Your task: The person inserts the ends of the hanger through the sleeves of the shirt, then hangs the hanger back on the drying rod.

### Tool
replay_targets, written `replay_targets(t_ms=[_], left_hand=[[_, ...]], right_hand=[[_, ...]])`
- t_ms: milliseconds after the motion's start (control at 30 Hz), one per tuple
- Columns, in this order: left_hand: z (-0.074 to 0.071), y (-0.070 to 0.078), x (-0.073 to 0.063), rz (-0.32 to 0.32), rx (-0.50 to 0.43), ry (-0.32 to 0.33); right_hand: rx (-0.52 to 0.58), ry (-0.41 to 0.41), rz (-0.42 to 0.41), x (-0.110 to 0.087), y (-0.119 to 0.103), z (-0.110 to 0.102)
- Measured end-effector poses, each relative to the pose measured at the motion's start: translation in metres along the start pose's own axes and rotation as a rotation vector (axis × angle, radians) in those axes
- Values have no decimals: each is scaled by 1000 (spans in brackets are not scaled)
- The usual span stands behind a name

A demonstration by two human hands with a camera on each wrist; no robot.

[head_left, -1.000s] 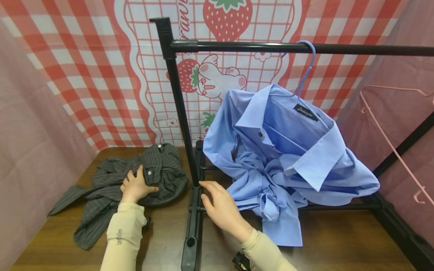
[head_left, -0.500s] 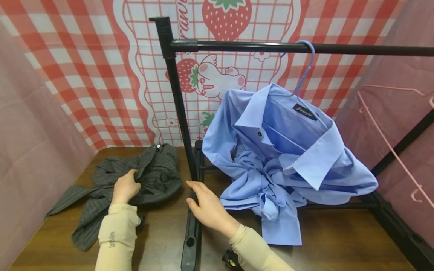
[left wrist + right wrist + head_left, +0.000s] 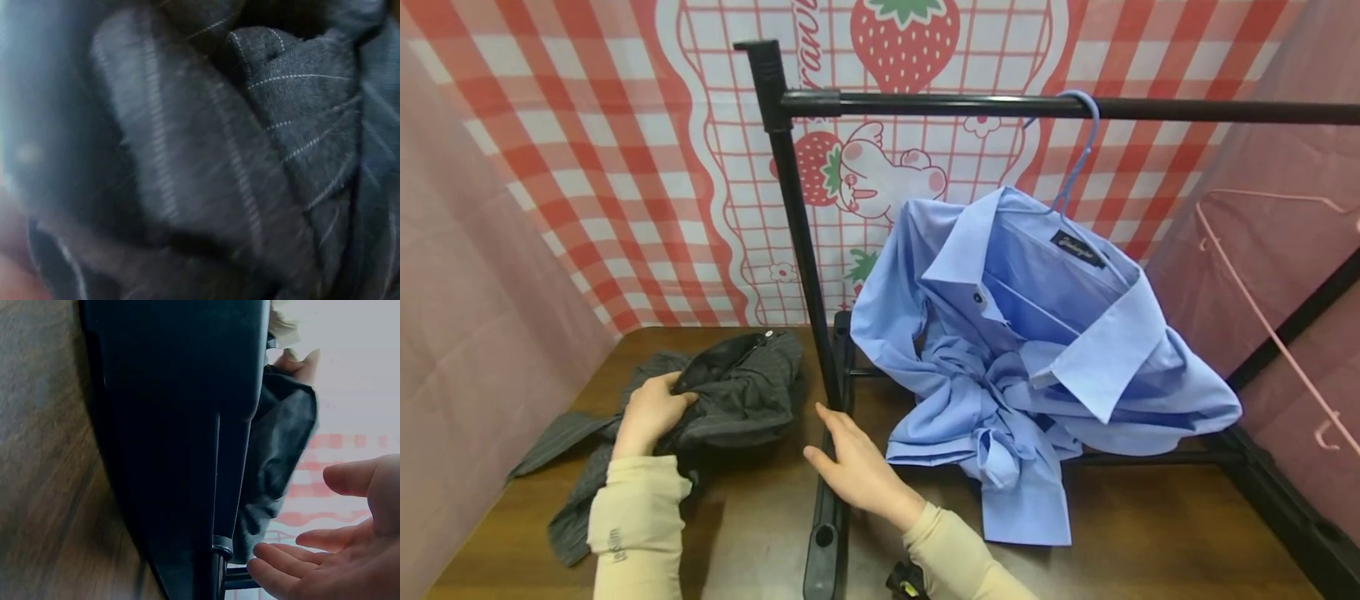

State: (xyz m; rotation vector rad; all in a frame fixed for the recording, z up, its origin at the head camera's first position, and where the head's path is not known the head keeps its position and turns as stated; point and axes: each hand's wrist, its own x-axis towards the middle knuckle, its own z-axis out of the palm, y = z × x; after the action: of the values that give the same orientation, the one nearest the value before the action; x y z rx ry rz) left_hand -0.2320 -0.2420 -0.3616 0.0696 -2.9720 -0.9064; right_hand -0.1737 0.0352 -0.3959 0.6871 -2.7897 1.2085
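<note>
A crumpled dark grey pinstriped shirt (image 3: 745, 392) lies on the left of the table. My left hand (image 3: 653, 410) pinches a fold of it, lifting that part; the fingertips are hidden in the cloth. Striped fabric (image 3: 187, 144) fills the left wrist view, blurred, with a bit of skin at the lower left edge. My right hand (image 3: 859, 467) hovers by the foot of the black rack (image 3: 801, 250), its fingers extended and holding nothing. In the right wrist view the right hand (image 3: 337, 537) is beside the rack's base (image 3: 169, 425), with the grey shirt (image 3: 275, 450) behind.
On the rack's bar (image 3: 940, 104) a blue hanger (image 3: 1086, 150) carries a light blue shirt (image 3: 925, 275), bunched low. A pink hanger (image 3: 1262, 308) hangs at the right. The wooden table (image 3: 752, 533) backs onto a checked strawberry cloth (image 3: 625, 167).
My left hand has gone from lying spread on the grey shirt to pinching it, and has moved left, raising a fold. The right hand has drifted slightly left and down.
</note>
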Motion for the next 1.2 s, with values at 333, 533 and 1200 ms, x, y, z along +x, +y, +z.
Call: replay_targets(t_ms=[333,533,1200], left_hand=[[-27,32,-21,78,-5,70],[-33,53,-35,136,-11,146],[-21,132,-110,506,236,471]], right_hand=[[240,-70,66,2,-7,1],[293,-88,74,3,-15,-1],[1356,-292,224,1,-27,-28]])
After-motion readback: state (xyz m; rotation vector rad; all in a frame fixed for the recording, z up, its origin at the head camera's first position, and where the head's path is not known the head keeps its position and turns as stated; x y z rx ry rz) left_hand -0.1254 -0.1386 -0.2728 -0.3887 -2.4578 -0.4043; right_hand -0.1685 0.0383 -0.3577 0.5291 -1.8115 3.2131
